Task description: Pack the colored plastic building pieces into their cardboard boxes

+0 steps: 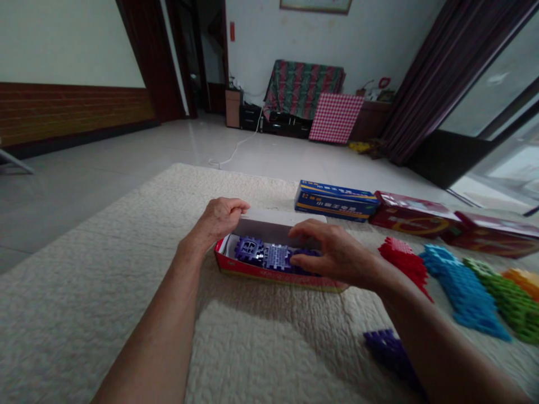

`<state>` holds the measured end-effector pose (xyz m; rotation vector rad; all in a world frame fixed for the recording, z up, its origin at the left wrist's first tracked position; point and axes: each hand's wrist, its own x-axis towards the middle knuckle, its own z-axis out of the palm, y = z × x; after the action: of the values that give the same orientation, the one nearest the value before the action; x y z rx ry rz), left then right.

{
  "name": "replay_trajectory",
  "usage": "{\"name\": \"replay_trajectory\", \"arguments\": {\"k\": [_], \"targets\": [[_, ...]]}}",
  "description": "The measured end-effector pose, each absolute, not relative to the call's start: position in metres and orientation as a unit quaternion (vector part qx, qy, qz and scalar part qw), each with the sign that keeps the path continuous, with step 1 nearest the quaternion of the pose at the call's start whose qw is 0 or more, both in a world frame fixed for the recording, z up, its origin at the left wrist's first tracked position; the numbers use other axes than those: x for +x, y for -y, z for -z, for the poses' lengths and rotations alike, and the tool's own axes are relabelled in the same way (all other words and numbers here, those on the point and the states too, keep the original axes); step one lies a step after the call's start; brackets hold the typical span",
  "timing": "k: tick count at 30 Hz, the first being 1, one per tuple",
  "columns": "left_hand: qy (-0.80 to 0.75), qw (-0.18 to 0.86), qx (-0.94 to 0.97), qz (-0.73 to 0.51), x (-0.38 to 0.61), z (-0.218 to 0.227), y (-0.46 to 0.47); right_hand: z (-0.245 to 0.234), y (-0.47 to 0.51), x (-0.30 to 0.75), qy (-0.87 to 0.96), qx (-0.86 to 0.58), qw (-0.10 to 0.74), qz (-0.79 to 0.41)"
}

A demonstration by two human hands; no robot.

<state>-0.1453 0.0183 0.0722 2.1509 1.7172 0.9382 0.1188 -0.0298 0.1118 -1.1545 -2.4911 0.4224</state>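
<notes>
A long red cardboard box [273, 276] lies in front of me with its white lid flap [275, 216] raised along the far side. Purple plastic interlocking blocks [277, 256] fill the part of its inside that shows. My left hand [222, 220] is curled over the flap's far left corner, its fingertips partly hidden. Over the box's right half is my right hand [326, 249], thumb and fingers apart just above the purple blocks; whether they touch the blocks I cannot tell. More purple blocks [387, 348] lie on the quilted mat, partly behind my right forearm.
Piles of red [404, 261], blue [467, 286], green [505, 297] and orange blocks [524, 280] lie to the right on the cream mat [138, 241]. Beyond them stand a closed blue box [337, 201] and two red boxes [415, 216]. A white cable [240, 145] crosses the tiled floor.
</notes>
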Motion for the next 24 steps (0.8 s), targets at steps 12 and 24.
{"name": "replay_trajectory", "arguments": {"k": [12, 24], "targets": [[-0.594, 0.122, 0.728, -0.320, -0.145, -0.072, -0.019, -0.090, 0.005, 0.236, 0.781, -0.594, 0.185, -0.046], [-0.609, 0.120, 0.716, -0.320, -0.148, -0.068, -0.023, -0.055, -0.013, 0.247, 0.805, -0.589, 0.013, -0.068]]}}
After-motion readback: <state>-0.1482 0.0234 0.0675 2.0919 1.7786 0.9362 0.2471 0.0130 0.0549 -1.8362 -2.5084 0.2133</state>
